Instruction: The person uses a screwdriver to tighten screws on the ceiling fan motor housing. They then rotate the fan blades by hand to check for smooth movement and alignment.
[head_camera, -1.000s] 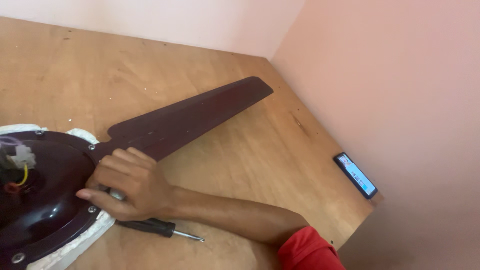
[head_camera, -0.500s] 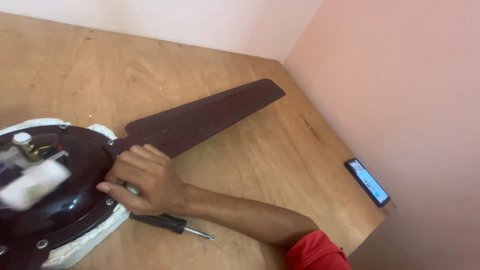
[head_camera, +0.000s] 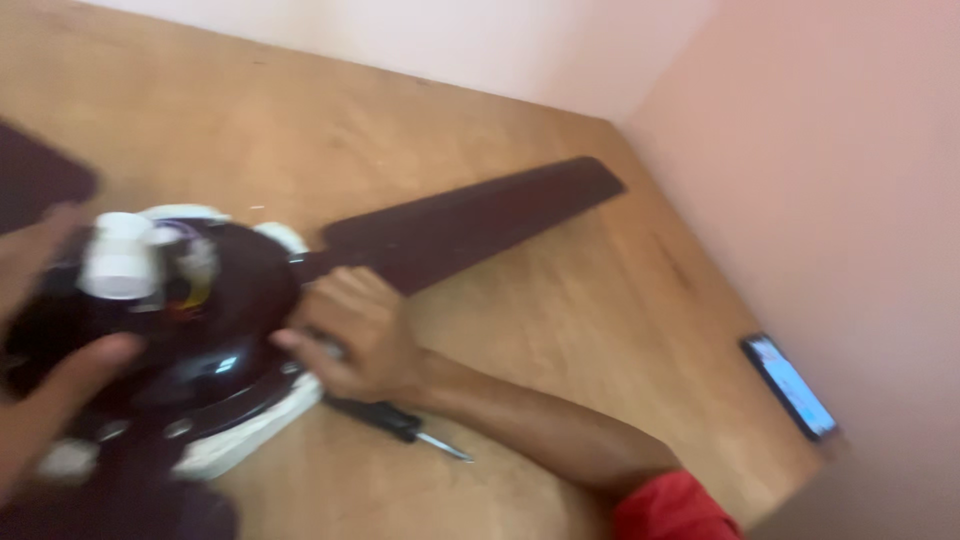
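- Fan motor housing (head_camera: 190, 330), dark and round, sits at my left on a white pad (head_camera: 250, 430) laid on the wooden surface (head_camera: 560, 300).
- I see my right hand (head_camera: 350, 335) curled at the housing's rim, fingers bent on its edge beside the root of a dark blade (head_camera: 470, 215).
- I see my left hand (head_camera: 40, 400) blurred, thumb on the housing; I cannot tell its grip.
- Screwdriver (head_camera: 400, 422) lies just under my right wrist; a phone (head_camera: 788, 385) lies by the wall.
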